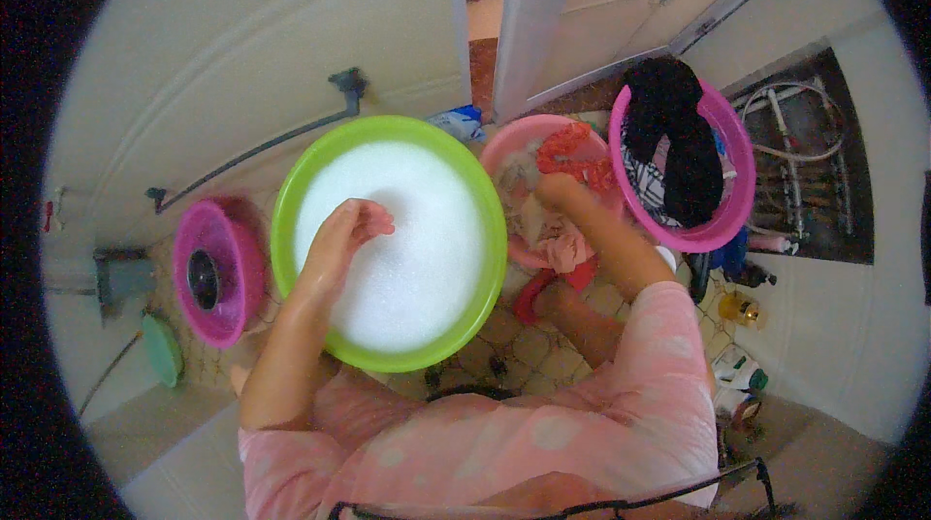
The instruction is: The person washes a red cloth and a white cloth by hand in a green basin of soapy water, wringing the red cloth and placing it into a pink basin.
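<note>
A large lime-green basin (497, 251) full of white suds (422, 280) stands before me. My left hand (356, 222) hovers over the suds, loosely curled with nothing visible in it. To the right is a light pink basin (509, 134) holding wet, pale fabric (520, 174), a red-orange lace cloth (574, 152) and a pink cloth (567, 251) near its front rim. My right hand (556, 191) reaches in among these clothes. Its fingers are turned away and partly hidden, so whether they grip any fabric is unclear.
A magenta basin (742, 185) at right holds black clothing (665, 134) and checked fabric. Another magenta basin (244, 287) at left contains a dark bowl (203, 279). Bottles (738, 367) line the right wall. A grey pipe (269, 145) runs along the left wall, and a door (538, 25) stands ahead.
</note>
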Available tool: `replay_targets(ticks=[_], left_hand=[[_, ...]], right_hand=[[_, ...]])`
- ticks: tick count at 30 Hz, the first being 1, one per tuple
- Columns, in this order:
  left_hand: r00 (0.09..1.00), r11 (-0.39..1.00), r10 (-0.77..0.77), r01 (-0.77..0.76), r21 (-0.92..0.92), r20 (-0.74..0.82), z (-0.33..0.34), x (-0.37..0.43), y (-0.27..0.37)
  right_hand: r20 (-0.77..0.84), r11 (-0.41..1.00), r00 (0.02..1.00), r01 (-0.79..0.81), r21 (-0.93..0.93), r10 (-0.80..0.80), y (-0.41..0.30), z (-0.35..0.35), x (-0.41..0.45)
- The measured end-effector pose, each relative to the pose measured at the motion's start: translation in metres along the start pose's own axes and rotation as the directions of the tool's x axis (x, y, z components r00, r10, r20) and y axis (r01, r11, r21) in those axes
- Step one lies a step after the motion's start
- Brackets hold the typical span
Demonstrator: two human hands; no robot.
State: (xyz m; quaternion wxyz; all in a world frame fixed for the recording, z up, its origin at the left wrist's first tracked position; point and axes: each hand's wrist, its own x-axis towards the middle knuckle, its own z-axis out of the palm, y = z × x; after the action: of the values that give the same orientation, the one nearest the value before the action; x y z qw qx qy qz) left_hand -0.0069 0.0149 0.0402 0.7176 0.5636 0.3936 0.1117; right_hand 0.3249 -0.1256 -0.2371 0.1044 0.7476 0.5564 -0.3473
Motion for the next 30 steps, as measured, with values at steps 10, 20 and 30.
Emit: replay_targets(ticks=[10,20,30], left_hand=[[0.994,0.999,0.041,-0.042,0.002,0.100,0.007,0.002,0.004],[0.996,1.000,0.021,-0.021,-0.002,0.088,-0.008,0.005,-0.007],[0.997,0.998,0.064,-0.063,-0.011,0.050,-0.012,-0.004,-0.005]], right_hand=[[-0.157,0.964,0.955,-0.236,0.124,0.254,0.025,0.023,-0.016],[-0.203,0.648,0.929,-0.048,0.760,0.308,-0.042,0.023,0.052],[-0.208,0.974,0.975,-0.035,0.224,0.083,-0.052,-0.028,-0.019]])
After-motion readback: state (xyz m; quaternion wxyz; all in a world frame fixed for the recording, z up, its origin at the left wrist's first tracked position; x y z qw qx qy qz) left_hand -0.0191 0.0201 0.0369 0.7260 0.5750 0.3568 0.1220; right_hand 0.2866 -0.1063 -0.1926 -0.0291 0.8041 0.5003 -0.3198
